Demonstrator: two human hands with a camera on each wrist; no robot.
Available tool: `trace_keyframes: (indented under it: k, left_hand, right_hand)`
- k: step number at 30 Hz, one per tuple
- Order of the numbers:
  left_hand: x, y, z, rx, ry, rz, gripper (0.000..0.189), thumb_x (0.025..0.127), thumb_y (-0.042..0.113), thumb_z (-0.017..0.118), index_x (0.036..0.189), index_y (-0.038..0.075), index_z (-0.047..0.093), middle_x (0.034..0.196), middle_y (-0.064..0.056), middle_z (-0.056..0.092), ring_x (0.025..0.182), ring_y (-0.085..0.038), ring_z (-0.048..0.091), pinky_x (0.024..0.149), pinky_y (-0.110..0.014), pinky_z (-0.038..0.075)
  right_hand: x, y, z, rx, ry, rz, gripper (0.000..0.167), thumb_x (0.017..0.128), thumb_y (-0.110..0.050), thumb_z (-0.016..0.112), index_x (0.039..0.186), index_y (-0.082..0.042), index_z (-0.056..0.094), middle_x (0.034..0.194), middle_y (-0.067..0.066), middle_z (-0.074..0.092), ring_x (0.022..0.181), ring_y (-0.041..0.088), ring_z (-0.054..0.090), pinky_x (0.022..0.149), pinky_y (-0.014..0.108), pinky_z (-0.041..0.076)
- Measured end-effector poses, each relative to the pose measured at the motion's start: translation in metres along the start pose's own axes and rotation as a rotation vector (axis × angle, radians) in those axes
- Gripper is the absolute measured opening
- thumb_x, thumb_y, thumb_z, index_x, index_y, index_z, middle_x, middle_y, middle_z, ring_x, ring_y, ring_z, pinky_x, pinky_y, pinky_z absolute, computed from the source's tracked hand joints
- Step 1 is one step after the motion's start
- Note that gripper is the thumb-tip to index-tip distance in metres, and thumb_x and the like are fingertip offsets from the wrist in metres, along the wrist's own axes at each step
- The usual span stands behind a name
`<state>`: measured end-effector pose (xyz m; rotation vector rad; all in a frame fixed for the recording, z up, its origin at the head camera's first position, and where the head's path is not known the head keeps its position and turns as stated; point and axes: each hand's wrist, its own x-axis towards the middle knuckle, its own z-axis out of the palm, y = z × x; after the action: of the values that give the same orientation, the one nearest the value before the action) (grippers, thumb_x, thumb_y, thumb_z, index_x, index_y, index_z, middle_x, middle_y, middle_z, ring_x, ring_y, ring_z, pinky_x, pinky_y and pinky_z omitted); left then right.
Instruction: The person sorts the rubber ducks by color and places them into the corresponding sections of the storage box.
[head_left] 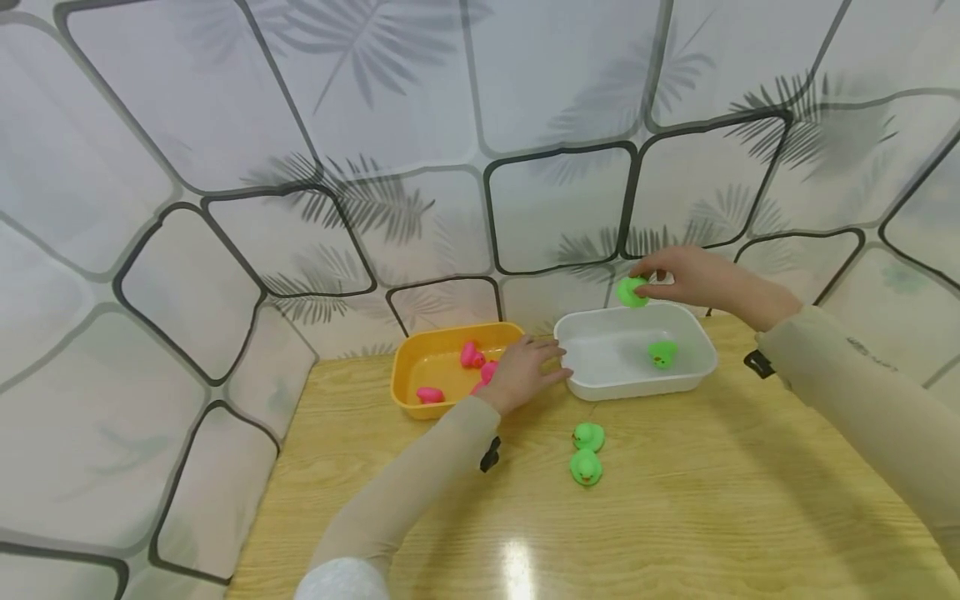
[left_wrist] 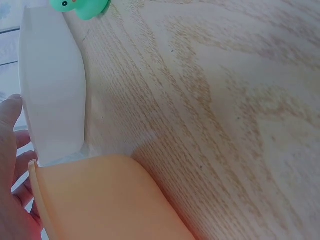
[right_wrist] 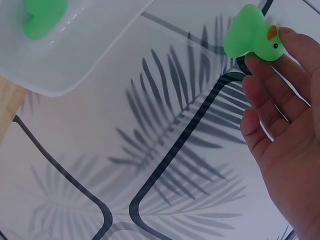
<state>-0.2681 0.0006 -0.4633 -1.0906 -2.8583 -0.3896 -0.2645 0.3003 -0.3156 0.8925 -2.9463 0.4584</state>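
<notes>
My right hand [head_left: 697,279] pinches a green rubber duck [right_wrist: 254,36] between thumb and fingertips, up above the back rim of the white bin [head_left: 630,390]. Inside that bin lies another green duck [head_left: 663,354]. My left hand [head_left: 522,373] reaches over the right end of the orange bin [head_left: 420,408], its fingers spread and fingertips at the white bin's left rim. Several pink ducks [head_left: 431,395] lie in the orange bin, some partly hidden by the left hand. On the table in front of the white bin sit two green ducks, one [head_left: 588,437] right behind the other [head_left: 586,467].
Both bins stand side by side at the back of the wooden table [head_left: 675,517]. Close behind them rises a patterned curtain-like wall [head_left: 555,208] with leaf prints, which also runs along the left and right sides.
</notes>
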Motion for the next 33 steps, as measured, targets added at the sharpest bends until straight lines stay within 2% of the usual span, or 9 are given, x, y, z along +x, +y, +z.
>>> trace_keyframes:
  k: [7, 16, 27, 33]
  left_hand:
    - [0.001, -0.002, 0.002, 0.001, 0.002, 0.005, 0.045, 0.103, 0.047, 0.064, 0.137, 0.018, 0.070, 0.146, -0.003, 0.063, 0.131, -0.026, 0.056, 0.111, -0.040, 0.045]
    - [0.001, -0.002, 0.002, -0.004, -0.001, 0.000, 0.046, 0.102, 0.047, 0.064, 0.137, 0.018, 0.070, 0.146, -0.003, 0.062, 0.130, -0.026, 0.057, 0.110, -0.040, 0.045]
    - [0.000, 0.000, 0.003, 0.016, 0.016, 0.009, 0.044, 0.102, 0.046, 0.065, 0.136, 0.017, 0.071, 0.145, -0.003, 0.063, 0.129, -0.025, 0.057, 0.108, -0.039, 0.046]
    - [0.000, 0.000, 0.003, 0.026, 0.013, -0.006, 0.045, 0.103, 0.047, 0.064, 0.136, 0.018, 0.071, 0.146, -0.003, 0.063, 0.130, -0.025, 0.056, 0.108, -0.039, 0.047]
  right_hand:
    - [0.002, -0.002, -0.003, 0.021, -0.013, 0.032, 0.033, 0.100, -0.020, 0.072, 0.128, -0.001, 0.071, 0.120, 0.015, 0.072, 0.103, 0.033, 0.067, 0.085, 0.053, 0.056]
    - [0.003, 0.003, 0.003, 0.029, -0.038, 0.048, 0.033, 0.101, -0.024, 0.071, 0.127, -0.003, 0.071, 0.121, 0.014, 0.072, 0.101, 0.029, 0.067, 0.084, 0.052, 0.056]
    - [-0.003, 0.019, 0.018, -0.021, -0.019, -0.022, 0.022, 0.100, -0.015, 0.070, 0.118, -0.004, 0.075, 0.107, 0.007, 0.075, 0.091, 0.022, 0.067, 0.078, 0.046, 0.056]
    - [-0.012, 0.021, 0.025, -0.040, 0.001, -0.068, 0.017, 0.099, -0.015, 0.072, 0.113, -0.006, 0.077, 0.102, 0.004, 0.074, 0.088, 0.020, 0.067, 0.077, 0.045, 0.056]
